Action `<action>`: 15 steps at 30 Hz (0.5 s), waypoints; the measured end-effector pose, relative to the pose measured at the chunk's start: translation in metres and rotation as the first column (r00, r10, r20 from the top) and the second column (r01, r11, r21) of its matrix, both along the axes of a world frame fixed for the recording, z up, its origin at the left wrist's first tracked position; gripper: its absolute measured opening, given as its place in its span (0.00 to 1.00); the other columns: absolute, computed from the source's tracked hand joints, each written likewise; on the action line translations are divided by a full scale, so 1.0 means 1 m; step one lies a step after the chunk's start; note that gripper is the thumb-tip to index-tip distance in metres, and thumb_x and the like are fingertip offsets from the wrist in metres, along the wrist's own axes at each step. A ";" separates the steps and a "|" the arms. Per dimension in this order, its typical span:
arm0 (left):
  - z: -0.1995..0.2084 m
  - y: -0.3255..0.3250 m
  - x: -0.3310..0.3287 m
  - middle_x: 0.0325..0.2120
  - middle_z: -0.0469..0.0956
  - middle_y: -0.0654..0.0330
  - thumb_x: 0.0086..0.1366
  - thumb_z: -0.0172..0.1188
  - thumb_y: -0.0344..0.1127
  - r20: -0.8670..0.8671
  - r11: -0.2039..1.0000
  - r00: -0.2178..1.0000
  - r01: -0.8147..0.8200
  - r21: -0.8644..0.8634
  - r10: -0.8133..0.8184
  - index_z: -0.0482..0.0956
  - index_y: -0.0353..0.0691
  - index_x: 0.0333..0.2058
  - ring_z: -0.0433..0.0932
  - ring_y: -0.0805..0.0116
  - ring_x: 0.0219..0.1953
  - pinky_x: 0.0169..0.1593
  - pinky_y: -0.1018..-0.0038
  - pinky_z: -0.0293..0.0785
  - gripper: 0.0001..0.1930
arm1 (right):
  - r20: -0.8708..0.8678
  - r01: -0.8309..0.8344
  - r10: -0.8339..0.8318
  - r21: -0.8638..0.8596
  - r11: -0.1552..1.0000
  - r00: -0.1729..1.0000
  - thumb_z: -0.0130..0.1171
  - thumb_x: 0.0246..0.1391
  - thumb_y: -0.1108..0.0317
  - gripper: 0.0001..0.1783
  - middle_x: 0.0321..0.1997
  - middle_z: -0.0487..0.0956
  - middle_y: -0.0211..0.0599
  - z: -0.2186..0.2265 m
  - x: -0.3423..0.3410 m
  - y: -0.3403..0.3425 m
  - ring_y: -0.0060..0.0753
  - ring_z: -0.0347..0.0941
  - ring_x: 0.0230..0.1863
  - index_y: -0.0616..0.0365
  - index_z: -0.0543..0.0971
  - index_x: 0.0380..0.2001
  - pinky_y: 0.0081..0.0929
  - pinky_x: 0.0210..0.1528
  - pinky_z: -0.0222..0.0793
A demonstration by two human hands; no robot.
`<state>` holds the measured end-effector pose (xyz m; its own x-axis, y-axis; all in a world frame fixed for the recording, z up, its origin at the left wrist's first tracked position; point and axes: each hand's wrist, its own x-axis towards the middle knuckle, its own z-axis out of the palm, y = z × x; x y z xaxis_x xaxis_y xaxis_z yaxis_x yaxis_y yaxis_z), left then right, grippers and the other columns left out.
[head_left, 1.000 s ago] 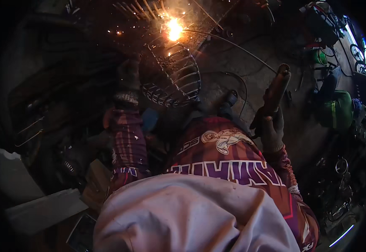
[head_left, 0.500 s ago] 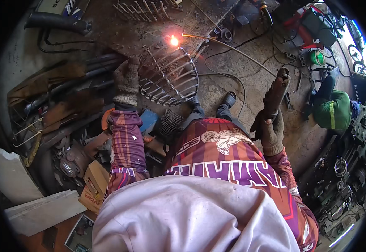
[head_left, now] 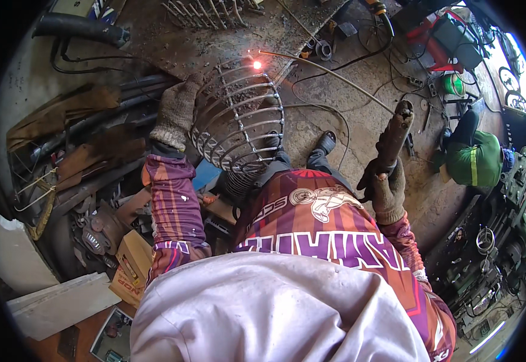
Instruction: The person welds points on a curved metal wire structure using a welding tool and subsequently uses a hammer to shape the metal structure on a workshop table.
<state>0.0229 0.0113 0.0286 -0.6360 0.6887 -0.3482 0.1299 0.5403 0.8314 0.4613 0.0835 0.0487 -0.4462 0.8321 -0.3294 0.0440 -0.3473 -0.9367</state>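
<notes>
A basket-shaped frame of bent metal rods [head_left: 239, 123] leans tilted at the edge of the worktable [head_left: 178, 57]. My left hand [head_left: 175, 114], in a knitted work glove, is closed at the frame's left side; its fingertips are partly hidden. My gloved right hand [head_left: 389, 190] grips a worn welding electrode holder [head_left: 394, 142]. From the holder a long thin welding rod [head_left: 335, 74] reaches up and left, its tip close to the frame's upper rim. A small red-hot spot [head_left: 257, 64] glows on that rim, just left of the rod's tip.
Several metal rods [head_left: 205, 12] stand at the table's far side. Scrap metal and a brown cloth [head_left: 64, 114] are piled at left. Cables [head_left: 341, 114] cross the floor. At right a person in green [head_left: 477, 158] crouches near a dark engine-like machine [head_left: 510, 223].
The bright welding glare has shrunk to a small red glow. The rod frame has tipped and shifted slightly, with my left hand moving a little left. My right hand has barely moved.
</notes>
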 end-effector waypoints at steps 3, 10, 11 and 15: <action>0.003 0.002 0.005 0.15 0.68 0.73 0.64 0.58 0.60 -0.023 1.000 1.000 0.007 0.015 -0.007 0.81 0.41 0.26 0.64 0.82 0.17 0.22 0.78 0.60 0.25 | -0.001 -0.010 0.010 0.000 1.000 1.000 0.63 0.53 0.44 0.44 0.30 0.74 0.34 -0.002 -0.003 0.002 0.24 0.71 0.24 0.67 0.62 0.60 0.21 0.25 0.69; -0.003 -0.001 0.005 0.12 0.67 0.71 0.62 0.60 0.60 0.047 0.996 0.996 -0.079 -0.039 0.081 0.76 0.43 0.20 0.64 0.80 0.13 0.19 0.78 0.58 0.25 | 0.031 -0.048 0.048 -0.004 0.999 0.998 0.63 0.53 0.44 0.43 0.31 0.75 0.35 -0.002 -0.009 0.004 0.24 0.73 0.25 0.66 0.63 0.59 0.22 0.27 0.70; -0.003 -0.002 0.006 0.11 0.67 0.71 0.61 0.61 0.60 0.062 0.996 0.995 -0.081 -0.027 0.082 0.75 0.43 0.19 0.64 0.80 0.12 0.19 0.78 0.58 0.25 | 0.037 -0.054 0.054 -0.004 0.999 0.998 0.63 0.54 0.44 0.42 0.31 0.75 0.35 -0.001 -0.009 0.004 0.25 0.73 0.25 0.66 0.63 0.59 0.22 0.28 0.70; 0.003 -0.001 0.011 0.11 0.67 0.71 0.60 0.62 0.61 0.054 0.995 0.993 -0.102 -0.008 0.103 0.74 0.44 0.19 0.65 0.79 0.12 0.18 0.77 0.58 0.26 | 0.034 -0.037 0.036 0.010 0.999 0.999 0.63 0.53 0.45 0.42 0.31 0.75 0.35 -0.003 -0.010 0.003 0.25 0.73 0.25 0.66 0.63 0.59 0.22 0.28 0.70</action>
<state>0.0335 0.0105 0.0314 -0.6831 0.6189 -0.3878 0.0281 0.5529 0.8328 0.4509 0.0862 0.0461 -0.4651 0.8190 -0.3361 0.0886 -0.3347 -0.9382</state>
